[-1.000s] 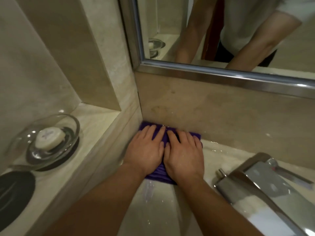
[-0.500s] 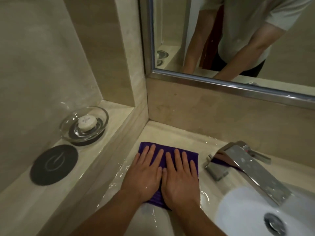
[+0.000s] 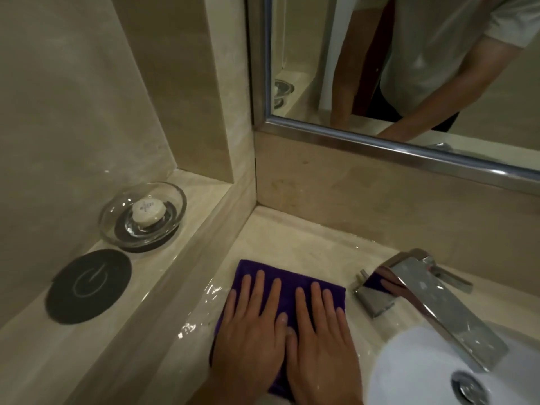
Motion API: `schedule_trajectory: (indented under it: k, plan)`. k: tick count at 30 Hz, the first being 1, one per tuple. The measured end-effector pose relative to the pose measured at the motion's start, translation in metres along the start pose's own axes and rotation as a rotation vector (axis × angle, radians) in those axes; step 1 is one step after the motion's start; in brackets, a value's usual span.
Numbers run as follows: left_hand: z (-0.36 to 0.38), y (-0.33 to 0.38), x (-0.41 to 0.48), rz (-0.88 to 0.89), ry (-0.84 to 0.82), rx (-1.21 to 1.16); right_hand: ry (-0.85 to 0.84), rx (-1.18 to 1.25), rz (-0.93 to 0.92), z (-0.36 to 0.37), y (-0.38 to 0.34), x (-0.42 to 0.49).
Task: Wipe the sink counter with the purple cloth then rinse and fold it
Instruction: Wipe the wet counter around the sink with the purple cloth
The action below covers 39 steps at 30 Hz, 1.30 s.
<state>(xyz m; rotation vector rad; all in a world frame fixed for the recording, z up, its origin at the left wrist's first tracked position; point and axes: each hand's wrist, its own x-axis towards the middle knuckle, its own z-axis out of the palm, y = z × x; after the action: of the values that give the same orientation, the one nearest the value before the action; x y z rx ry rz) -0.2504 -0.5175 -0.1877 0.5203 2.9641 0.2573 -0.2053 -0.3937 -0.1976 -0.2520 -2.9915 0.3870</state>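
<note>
Evidently mid-wipe: both palms flat on the cloth, lower centre of frame.
Fingers point(image 3: 260, 285) lie straight, slightly spread, gripping nothing; left hand point(image 3: 251, 331) and right hand point(image 3: 318, 340), side by side, press the cloth point(image 3: 287, 298) onto the wet counter point(image 3: 292, 238), left of the faucet point(image 3: 438, 302). Wiping looks to be in hand, with rinsing and folding undone. Next calls for even pressure while sliding.

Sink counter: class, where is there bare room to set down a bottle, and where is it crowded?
Bare: the strip of counter between the purple cloth and the back wall; also the ledge nearer than the black disc. Crowded: the gap between cloth and faucet, and the ledge's far end, with the soap dish.
</note>
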Motion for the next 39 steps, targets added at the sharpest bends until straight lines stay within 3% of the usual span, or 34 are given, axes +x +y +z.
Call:
schedule_trajectory:
  k: [11, 18, 22, 33, 36, 39]
  plan:
    - [-0.026, -0.01, 0.146, 0.175, -0.036, 0.039, -0.117, -0.066, 0.067, -0.009, 0.006, 0.119]
    - [-0.024, -0.018, 0.163, 0.219, 0.036, 0.038, -0.095, -0.034, 0.108, 0.003, 0.002, 0.135]
    - [-0.028, -0.017, 0.162, 0.206, -0.015, 0.066, -0.13, -0.045, 0.109, -0.001, 0.001, 0.136]
    - [-0.054, -0.023, 0.156, 0.123, -0.043, 0.489, -0.195, -0.05, -0.002, 0.002, -0.017, 0.148]
    - [-0.062, -0.022, 0.155, 0.173, -0.012, 0.291, -0.204, -0.081, -0.057, -0.005, -0.014, 0.153]
    - [-0.065, -0.024, 0.164, 0.254, 0.036, 0.061, -0.01, -0.082, -0.101, -0.011, -0.009, 0.159]
